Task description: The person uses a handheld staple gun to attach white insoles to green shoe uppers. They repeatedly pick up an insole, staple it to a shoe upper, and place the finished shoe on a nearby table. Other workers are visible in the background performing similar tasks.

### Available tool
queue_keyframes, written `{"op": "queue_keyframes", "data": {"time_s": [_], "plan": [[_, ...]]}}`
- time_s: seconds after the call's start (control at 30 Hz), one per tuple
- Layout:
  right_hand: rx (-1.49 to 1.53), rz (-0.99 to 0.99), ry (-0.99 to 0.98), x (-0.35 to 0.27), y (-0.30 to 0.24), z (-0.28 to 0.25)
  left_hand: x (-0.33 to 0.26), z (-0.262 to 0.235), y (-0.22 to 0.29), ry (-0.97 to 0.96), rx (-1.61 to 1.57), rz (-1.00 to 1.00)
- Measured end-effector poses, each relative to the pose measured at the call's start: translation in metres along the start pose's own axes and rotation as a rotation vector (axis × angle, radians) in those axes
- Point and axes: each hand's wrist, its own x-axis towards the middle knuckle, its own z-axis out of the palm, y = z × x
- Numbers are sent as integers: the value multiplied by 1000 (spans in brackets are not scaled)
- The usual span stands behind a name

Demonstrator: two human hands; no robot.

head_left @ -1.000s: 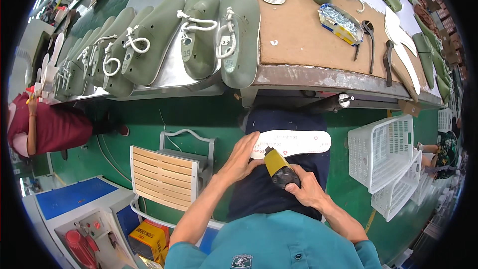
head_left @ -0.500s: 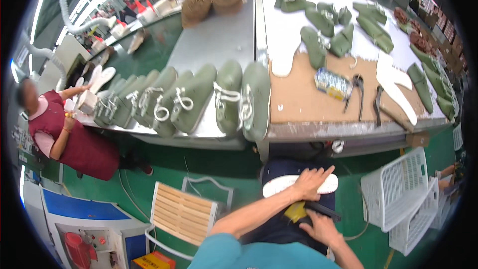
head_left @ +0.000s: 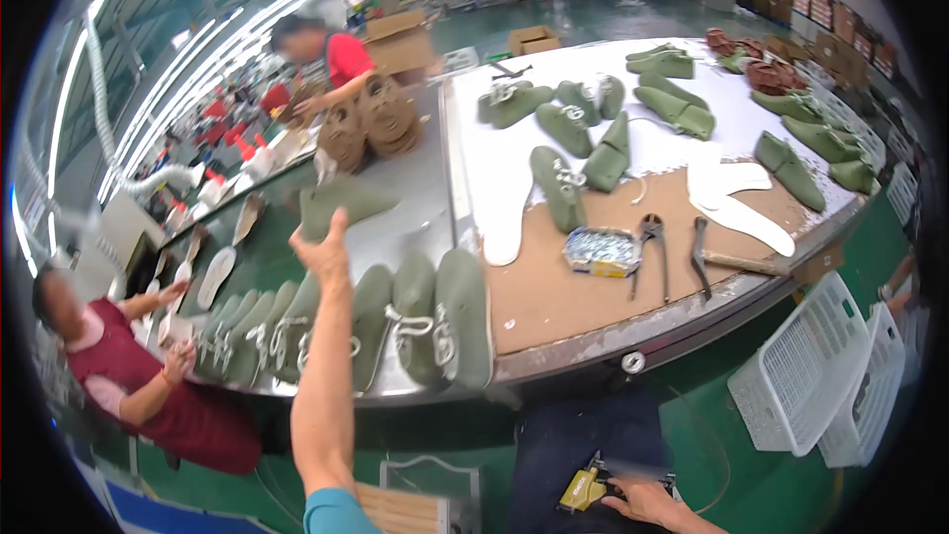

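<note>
My left hand [head_left: 324,249] reaches out over the row of green shoe lasts, with its fingers and thumb around a single green shoe last [head_left: 341,206] raised above the row. Below it, lasts with white cords [head_left: 415,326] stand side by side along the metal bench edge. Low in the view, my right hand [head_left: 641,500] is around a yellow and black staple gun [head_left: 583,489] over my dark-trousered lap [head_left: 593,430]. The hand and the tool's frame edge partly hide its grip.
On the brown board [head_left: 554,321] lie a tray of small nails [head_left: 601,251], pincers [head_left: 649,252], a hammer [head_left: 700,257] and white insoles [head_left: 732,193]. White baskets [head_left: 801,366] stand right. A co-worker in a maroon apron [head_left: 158,396] is left; another in red [head_left: 346,59] is beyond.
My left hand has left the white insole on my lap, reached up and left, and taken hold of a green last. The insole no longer shows on my lap. My view has tilted up.
</note>
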Motion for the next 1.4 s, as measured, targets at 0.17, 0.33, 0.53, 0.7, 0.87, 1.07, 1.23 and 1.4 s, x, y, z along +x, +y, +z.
{"op": "queue_keyframes", "data": {"time_s": [0.17,0.33,0.53,0.7,0.87,1.07,1.23,1.4], "plan": [[80,-118,210,5,2,-49,20,-42,-109,-519,609,-273],[-73,-221,916,32,8,-235,20,1,-64,-559,1137,242],[-531,297,1100,108,135,-406,-73,103,24,-846,441,180],[-427,434,771,104,192,-453,-184,213,64,-1126,224,-83],[-410,429,639,88,163,-460,-248,291,42,-975,250,-198],[-364,384,921,24,116,-454,-236,303,2,-1029,-54,-588],[223,-60,1081,28,90,-424,-225,257,34,-824,-556,-1238],[748,-222,892,68,-33,-327,-273,127,115,-769,-754,-809]]}}
